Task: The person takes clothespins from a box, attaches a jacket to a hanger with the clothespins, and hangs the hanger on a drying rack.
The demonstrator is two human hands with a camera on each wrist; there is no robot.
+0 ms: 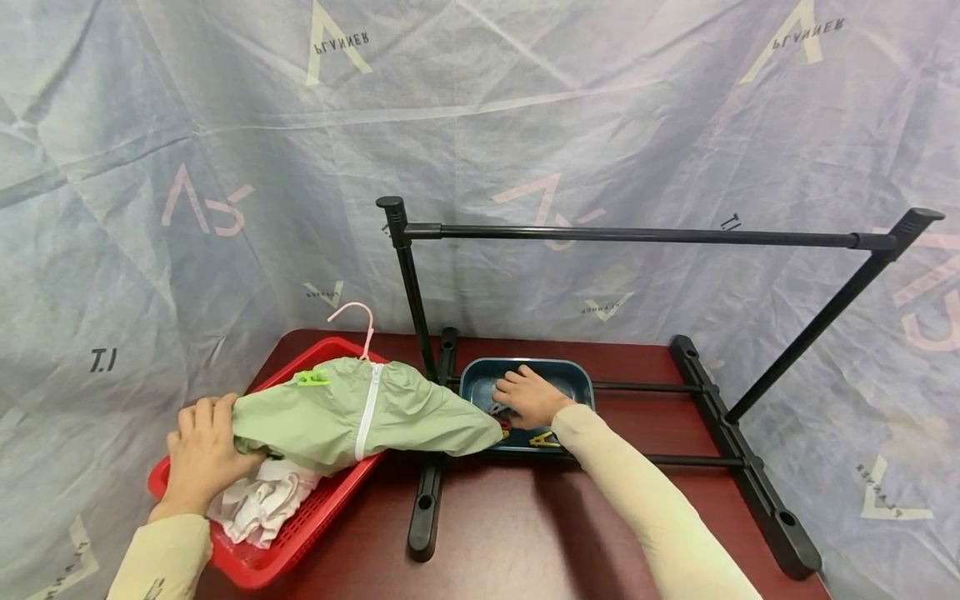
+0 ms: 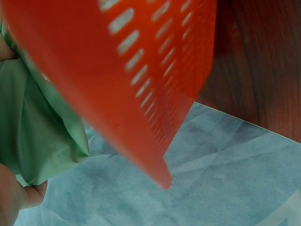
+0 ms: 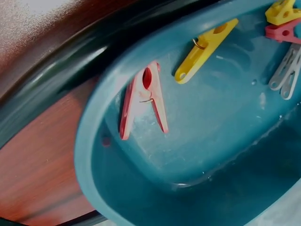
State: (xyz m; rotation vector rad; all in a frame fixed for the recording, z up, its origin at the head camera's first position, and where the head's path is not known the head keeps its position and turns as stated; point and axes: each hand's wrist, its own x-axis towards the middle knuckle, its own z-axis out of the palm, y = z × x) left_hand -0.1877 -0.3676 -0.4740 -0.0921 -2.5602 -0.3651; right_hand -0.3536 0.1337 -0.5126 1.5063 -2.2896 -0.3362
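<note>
A light green jacket (image 1: 315, 417) with a white zipper lies across a red basket (image 1: 322, 508), on a pink hanger (image 1: 370, 329) whose hook points up. A bright green clothespin (image 1: 310, 378) is on its left shoulder side. My left hand (image 1: 202, 450) grips the jacket's left end; its thumb and a finger show on the cloth in the left wrist view. My right hand (image 1: 532, 397) reaches into a blue basin (image 1: 577, 375), fingers loosely bent above the clothespins. In the right wrist view lie a pinkish-red clothespin (image 3: 157, 101), a yellow clothespin (image 3: 207, 49) and a grey clothespin (image 3: 288, 70); the fingers are out of that view.
A black rack stands on the dark red table (image 1: 495, 517), its top bar (image 1: 637, 236) above and behind the basin. The rack's left foot (image 1: 424, 517) lies between basket and basin. White crumpled cloth (image 1: 262, 504) is in the basket. Printed grey sheeting (image 1: 525, 125) hangs behind.
</note>
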